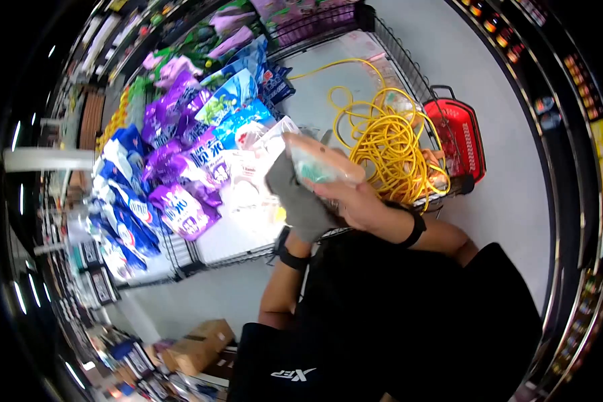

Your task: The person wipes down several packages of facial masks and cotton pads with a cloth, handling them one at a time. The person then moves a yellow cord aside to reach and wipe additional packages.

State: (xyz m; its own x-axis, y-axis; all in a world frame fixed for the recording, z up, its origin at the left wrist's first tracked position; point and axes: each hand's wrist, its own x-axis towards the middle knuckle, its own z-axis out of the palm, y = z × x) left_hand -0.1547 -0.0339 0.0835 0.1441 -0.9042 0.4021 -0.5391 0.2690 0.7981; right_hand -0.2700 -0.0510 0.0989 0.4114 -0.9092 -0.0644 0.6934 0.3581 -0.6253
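Observation:
My left hand (301,201), in a grey glove, and my bare right hand (358,204) together hold a soft packet (321,161) with a pale peach and teal wrapper, raised above a wire display bin (201,258). The gloved hand grips the packet's left side, the right hand supports it from below and the right. Under the packet lie white and pink bags (248,181). Both wrists wear black bands.
Purple bags (181,208) and blue bags (124,221) fill the bin's left part. A coiled yellow cable (382,141) lies in the right part. A red shopping basket (462,134) stands on the floor beside it. Cardboard boxes (201,345) sit lower left. Shelves line the right edge.

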